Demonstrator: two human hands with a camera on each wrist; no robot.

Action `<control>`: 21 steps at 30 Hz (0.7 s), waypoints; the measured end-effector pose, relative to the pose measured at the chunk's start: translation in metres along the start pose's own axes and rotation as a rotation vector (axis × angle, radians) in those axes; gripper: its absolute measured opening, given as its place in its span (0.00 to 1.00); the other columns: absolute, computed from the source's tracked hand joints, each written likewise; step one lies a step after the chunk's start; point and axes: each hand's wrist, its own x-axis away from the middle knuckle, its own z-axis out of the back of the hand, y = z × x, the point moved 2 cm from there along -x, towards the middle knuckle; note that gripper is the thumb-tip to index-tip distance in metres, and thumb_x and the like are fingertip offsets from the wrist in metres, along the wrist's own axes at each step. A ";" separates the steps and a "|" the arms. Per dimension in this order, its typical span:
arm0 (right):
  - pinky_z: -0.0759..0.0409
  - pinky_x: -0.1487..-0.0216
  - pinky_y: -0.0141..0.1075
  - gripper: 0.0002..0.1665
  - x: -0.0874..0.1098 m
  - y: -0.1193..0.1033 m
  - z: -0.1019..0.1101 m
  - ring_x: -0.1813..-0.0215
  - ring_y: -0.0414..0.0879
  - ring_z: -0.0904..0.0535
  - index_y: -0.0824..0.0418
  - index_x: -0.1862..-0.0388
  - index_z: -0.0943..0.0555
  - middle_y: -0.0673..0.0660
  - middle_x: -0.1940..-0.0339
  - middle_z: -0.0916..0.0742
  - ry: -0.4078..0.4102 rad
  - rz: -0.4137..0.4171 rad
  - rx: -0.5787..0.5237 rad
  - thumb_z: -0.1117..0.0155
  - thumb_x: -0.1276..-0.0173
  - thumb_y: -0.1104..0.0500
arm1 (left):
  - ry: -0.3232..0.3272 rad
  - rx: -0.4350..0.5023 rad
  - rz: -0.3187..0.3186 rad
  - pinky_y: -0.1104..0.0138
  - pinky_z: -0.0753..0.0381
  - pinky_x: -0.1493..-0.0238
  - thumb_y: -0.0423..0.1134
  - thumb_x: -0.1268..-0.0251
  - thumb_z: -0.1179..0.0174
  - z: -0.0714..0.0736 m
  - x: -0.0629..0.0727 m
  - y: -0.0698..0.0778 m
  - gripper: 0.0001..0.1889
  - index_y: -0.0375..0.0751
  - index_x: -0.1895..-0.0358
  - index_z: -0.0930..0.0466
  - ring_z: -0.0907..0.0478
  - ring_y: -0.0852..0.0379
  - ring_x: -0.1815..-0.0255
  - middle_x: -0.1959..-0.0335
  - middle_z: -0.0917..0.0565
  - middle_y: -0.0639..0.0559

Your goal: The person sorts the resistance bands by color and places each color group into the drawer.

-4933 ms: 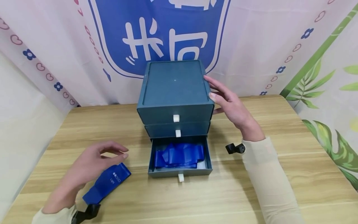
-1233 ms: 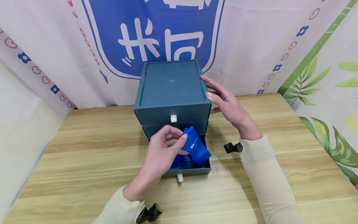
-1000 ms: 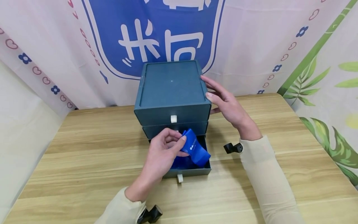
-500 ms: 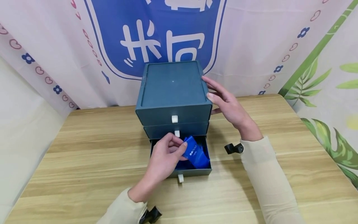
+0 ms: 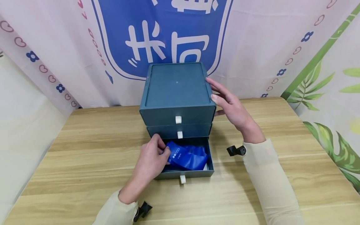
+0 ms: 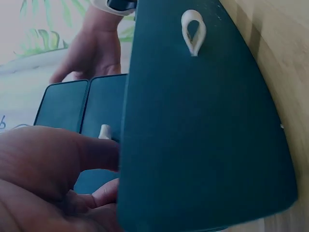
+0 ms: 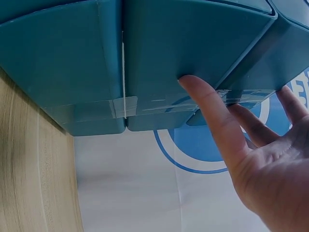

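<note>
A dark teal three-drawer box (image 5: 177,86) stands on the table with its bottom drawer (image 5: 197,173) pulled out. Inside that drawer lies a blue resistance band (image 5: 194,159) printed "Light", over more blue band material. My left hand (image 5: 150,156) reaches over the drawer's left side and pinches the band's left end between thumb and fingers. In the left wrist view the drawer front hides the fingertips and the band. My right hand (image 5: 234,109) rests its extended fingers against the box's right side. Its fingertips (image 7: 188,82) touch the side wall in the right wrist view.
White pull tabs (image 5: 183,179) stick out of the drawer fronts. The wooden table (image 5: 92,140) extends to both sides. Behind the box hangs a printed curtain (image 5: 253,47), with a leaf-patterned panel (image 5: 329,109) at the right.
The band lay on the table at the left earliest; my left hand carried it over the drawer, lowered it in, and has now shifted left with its end. The right hand stays at the box.
</note>
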 end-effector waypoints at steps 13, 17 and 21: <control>0.13 0.46 0.50 0.32 -0.001 -0.001 0.000 0.22 0.57 0.27 0.30 0.14 0.37 0.50 0.13 0.32 0.002 0.004 -0.001 0.49 0.14 0.45 | -0.024 0.231 0.127 0.62 0.08 0.69 0.27 0.21 0.44 0.002 -0.003 -0.005 0.05 0.34 0.54 0.32 0.09 0.49 0.76 0.70 0.13 0.37; 0.13 0.45 0.50 0.32 0.000 -0.001 0.000 0.22 0.57 0.27 0.30 0.14 0.37 0.50 0.13 0.32 0.004 -0.001 0.003 0.49 0.14 0.45 | 0.018 -0.030 0.031 0.67 0.15 0.77 0.27 0.25 0.40 0.003 -0.002 -0.009 0.08 0.35 0.57 0.31 0.17 0.57 0.85 0.79 0.18 0.44; 0.13 0.45 0.51 0.33 0.000 0.000 0.001 0.22 0.57 0.27 0.30 0.14 0.37 0.49 0.12 0.33 0.005 -0.002 0.000 0.49 0.14 0.45 | 0.099 -0.221 -0.075 0.67 0.24 0.77 0.26 0.31 0.34 0.002 -0.002 -0.010 0.10 0.36 0.61 0.28 0.25 0.59 0.82 0.75 0.23 0.45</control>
